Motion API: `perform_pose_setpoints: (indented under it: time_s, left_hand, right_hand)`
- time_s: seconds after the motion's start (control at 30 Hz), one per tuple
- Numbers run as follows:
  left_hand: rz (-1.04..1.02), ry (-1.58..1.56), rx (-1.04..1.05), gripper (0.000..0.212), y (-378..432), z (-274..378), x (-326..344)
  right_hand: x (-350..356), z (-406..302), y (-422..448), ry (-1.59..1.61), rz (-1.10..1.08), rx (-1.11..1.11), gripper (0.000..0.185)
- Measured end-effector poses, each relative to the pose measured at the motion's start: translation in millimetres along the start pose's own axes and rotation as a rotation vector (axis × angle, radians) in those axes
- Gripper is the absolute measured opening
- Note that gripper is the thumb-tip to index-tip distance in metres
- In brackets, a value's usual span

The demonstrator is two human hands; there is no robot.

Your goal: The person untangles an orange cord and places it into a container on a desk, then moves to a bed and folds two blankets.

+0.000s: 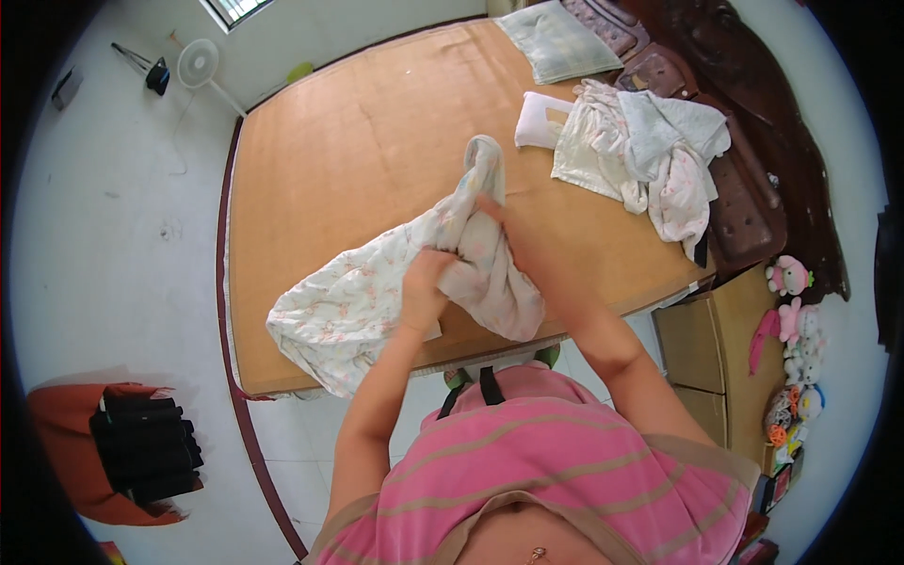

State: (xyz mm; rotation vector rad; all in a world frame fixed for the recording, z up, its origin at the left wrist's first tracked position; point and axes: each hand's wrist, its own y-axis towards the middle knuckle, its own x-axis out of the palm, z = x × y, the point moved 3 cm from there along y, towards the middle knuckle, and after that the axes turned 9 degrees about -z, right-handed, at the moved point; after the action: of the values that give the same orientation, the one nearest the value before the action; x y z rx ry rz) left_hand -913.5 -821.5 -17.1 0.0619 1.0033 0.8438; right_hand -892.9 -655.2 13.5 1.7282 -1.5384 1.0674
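A white quilted cover [353, 282] with a small pink print lies bunched across the near edge of the bed [318, 162]. Its left part spreads flat and hangs slightly over the edge, while the middle is gathered into folds that rise to a rounded loop. My left hand [424, 286] grips the gathered folds, its fingertips partly hidden in the fabric. Against the right side of the same folds is my right hand [503, 222], blurred. Whether its fingers are closed on the cover is unclear.
A pale pillow [561, 42], a small white pillow [540, 120] and crumpled printed bedding [628, 148] lie near the dark carved headboard [770, 92]. At right stands a wooden cabinet [734, 353] with several plush toys. A white fan [199, 63] stands beyond the bed.
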Motion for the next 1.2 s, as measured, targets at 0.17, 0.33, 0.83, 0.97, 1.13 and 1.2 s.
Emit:
perform_pose_setpoints:
  time_s: [0.17, 0.33, 0.83, 0.97, 1.13, 1.2]
  left_hand:
    - [0.767, -1.222, -0.305, 0.038, -3.5, -51.2, -124.7]
    - [0.871, -1.134, 0.087, 0.038, -43.0, -8.7, -294.9]
    - [-0.172, -0.919, -0.323, 0.011, 74.3, 17.7, -18.9]
    - [-0.577, -0.940, -0.618, 0.024, 77.1, 46.1, 19.1]
    - [-0.490, -0.832, -0.413, 0.022, 53.0, 22.4, 24.7]
    - [-0.335, -0.982, -0.474, 0.017, 58.2, 28.0, 15.6]
  right_hand:
    - [-130.2, -48.0, -8.4, 0.075, 0.230, 0.013, 0.047]
    - [-156.7, -111.6, -46.2, 0.154, 0.553, -0.171, 0.044]
    - [44.2, -70.4, -62.0, -0.895, -0.627, 0.273, 0.017]
    - [37.1, -55.0, -62.2, -0.934, -0.681, 0.235, 0.021]
    - [-2.7, -76.0, -50.6, -1.106, -0.240, -0.106, 0.038]
    - [-24.0, -80.3, -54.4, -1.682, -0.268, -0.532, 0.049]
